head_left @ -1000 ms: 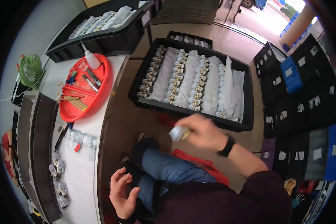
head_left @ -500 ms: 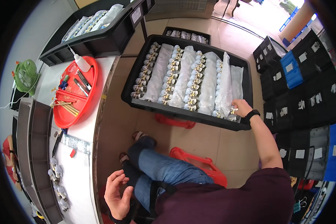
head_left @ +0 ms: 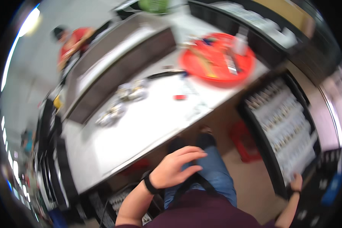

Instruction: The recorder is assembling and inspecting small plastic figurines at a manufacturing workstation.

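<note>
My left hand (head_left: 178, 167) hovers over my lap beside the table edge, fingers apart and holding nothing. At the lower right, my right hand (head_left: 296, 182) reaches to the near end of a black tray (head_left: 260, 148); blur hides what its fingers do. Rows of small white-and-gold figurines (head_left: 283, 141) lie in that tray between strips of white wrapping. Several similar loose figurines (head_left: 135, 90) rest on the white table (head_left: 155, 117), by a long grey bin (head_left: 129, 62).
A red dish (head_left: 230, 79) holds brushes, pens and a white squeeze bottle (head_left: 240, 43). Behind it stands a black crate (head_left: 260, 49) of wrapped goods. A red stool (head_left: 245, 142) is beside the black tray. At upper left sits another person (head_left: 79, 40) in red.
The view has swung left toward the table and is blurred, so the tray now appears at the right. My right hand stays at the tray's near end; my left hand remains raised.
</note>
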`<state>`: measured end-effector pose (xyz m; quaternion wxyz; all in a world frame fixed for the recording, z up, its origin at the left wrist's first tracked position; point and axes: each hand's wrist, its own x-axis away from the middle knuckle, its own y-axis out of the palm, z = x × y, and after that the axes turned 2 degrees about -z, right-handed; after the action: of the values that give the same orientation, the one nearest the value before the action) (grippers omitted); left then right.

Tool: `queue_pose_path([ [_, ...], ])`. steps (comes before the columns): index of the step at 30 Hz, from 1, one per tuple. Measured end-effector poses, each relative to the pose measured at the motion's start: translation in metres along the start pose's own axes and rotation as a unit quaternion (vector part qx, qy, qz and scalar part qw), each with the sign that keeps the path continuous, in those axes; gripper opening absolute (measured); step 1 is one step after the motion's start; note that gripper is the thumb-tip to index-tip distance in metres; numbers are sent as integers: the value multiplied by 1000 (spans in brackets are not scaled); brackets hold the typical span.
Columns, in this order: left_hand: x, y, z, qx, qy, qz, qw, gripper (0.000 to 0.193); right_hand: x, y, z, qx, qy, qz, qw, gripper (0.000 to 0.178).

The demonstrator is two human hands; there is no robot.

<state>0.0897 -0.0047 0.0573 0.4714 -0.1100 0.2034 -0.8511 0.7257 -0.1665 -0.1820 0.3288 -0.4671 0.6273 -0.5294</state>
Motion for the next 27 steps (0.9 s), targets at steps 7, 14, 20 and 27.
queue_pose_path([
  [7, 20, -102, -8, -251, -17, 99, 963, 35, -73, -44, -91, -136, 31, 101, 985, 38],
  [14, -28, -182, -68, -413, -57, 141, 898, 36, -49, -84, -369, -438, -192, -10, 878, 29],
  [20, -52, -166, -100, -557, -142, 134, 807, 35, 4, -86, -511, -497, -330, -176, 783, 23],
  [27, -9, -159, -78, -374, -124, 209, 895, 22, 25, -88, -568, -489, -454, -215, 713, 24],
])
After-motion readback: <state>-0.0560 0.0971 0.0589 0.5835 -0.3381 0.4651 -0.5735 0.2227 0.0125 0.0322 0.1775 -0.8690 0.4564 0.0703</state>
